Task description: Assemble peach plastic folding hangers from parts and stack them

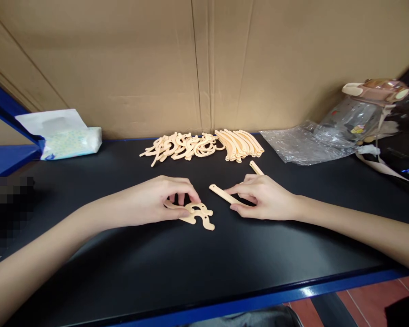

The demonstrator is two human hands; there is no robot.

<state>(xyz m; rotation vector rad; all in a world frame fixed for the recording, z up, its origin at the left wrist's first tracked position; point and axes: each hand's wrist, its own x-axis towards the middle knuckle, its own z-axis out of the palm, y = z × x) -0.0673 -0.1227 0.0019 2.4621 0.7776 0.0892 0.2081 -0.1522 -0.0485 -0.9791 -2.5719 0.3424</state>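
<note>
Between the thumb and fingers of my left hand point(172, 197) are flat cream pieces with curved hooks point(204, 215) and small holes; the fingers hide part of them. My right hand point(262, 197) pinches a cream strip point(221, 194) that has a hole near its end and points toward the left hand. A second strip point(256, 167) shows just beyond the right knuckles; whether the hand touches it I cannot tell. Farther back lie a loose heap of curved hook pieces point(180, 146) and, beside it, a stack of curved strips point(240, 144).
A pack of tissues point(71, 141) sits at the back left of the black table point(150, 272). Toward the back right are a crumpled clear plastic bag point(293, 143) and a transparent bottle point(347, 118) with a strap. A cardboard wall point(122, 68) rises behind the table.
</note>
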